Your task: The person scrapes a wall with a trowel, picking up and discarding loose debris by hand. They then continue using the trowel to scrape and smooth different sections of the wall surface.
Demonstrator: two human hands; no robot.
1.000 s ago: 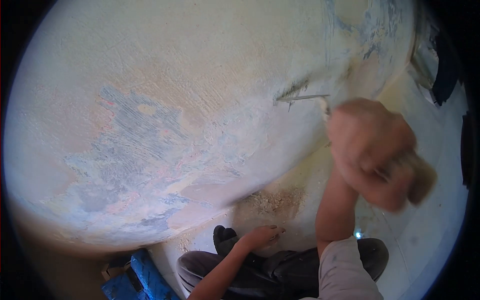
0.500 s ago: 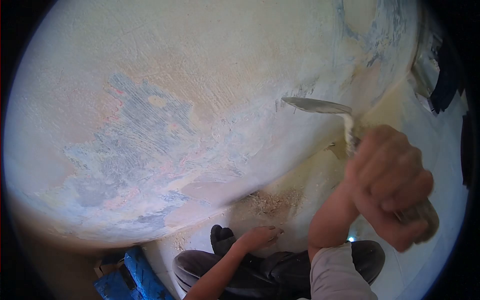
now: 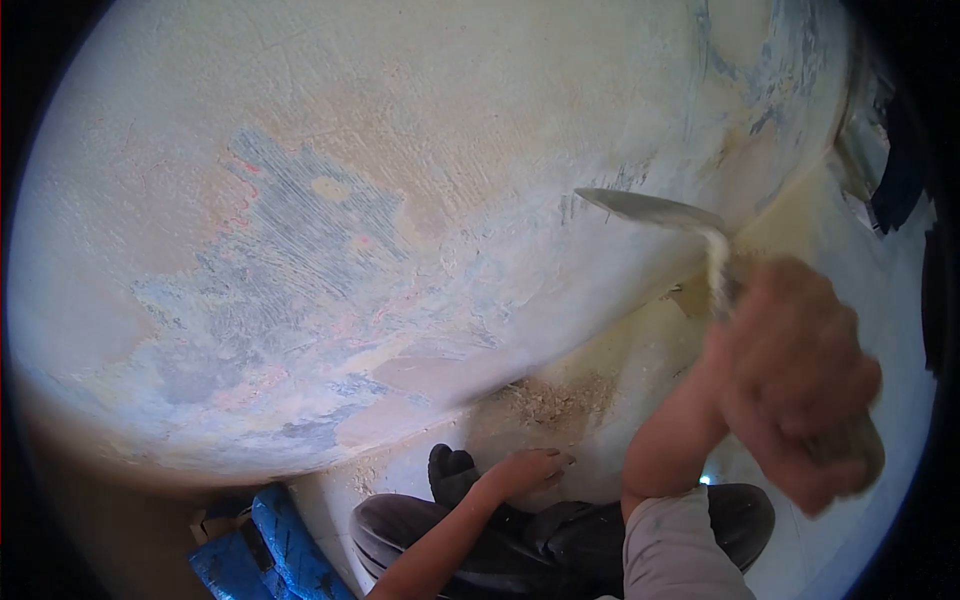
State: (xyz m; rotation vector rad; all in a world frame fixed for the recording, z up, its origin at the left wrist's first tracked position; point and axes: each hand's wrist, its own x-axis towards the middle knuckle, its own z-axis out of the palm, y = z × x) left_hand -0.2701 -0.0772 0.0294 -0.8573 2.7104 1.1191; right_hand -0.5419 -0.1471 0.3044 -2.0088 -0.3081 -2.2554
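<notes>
My right hand (image 3: 800, 385) is closed round the handle of a trowel (image 3: 655, 210), raised in front of the wall. The blade points left and its tip overlaps dark scratch marks on the wall (image 3: 330, 260), whose surface is scraped and patchy in grey, white and pink. Some blur covers the right hand. Low in the view, my left hand (image 3: 530, 472) hangs over my crossed legs with its fingers loosely stretched and nothing in them. It is close to a dark shoe (image 3: 450, 475).
Crumbs of scraped debris (image 3: 555, 400) lie on the floor along the wall's foot. A blue package (image 3: 290, 545) stands at the lower left beside my knee (image 3: 385, 525). Dark items (image 3: 895, 185) are at the far right edge.
My right hand has shifted slightly right and down, with the trowel turning a little. The whole view has moved slightly. My left hand stays almost in place.
</notes>
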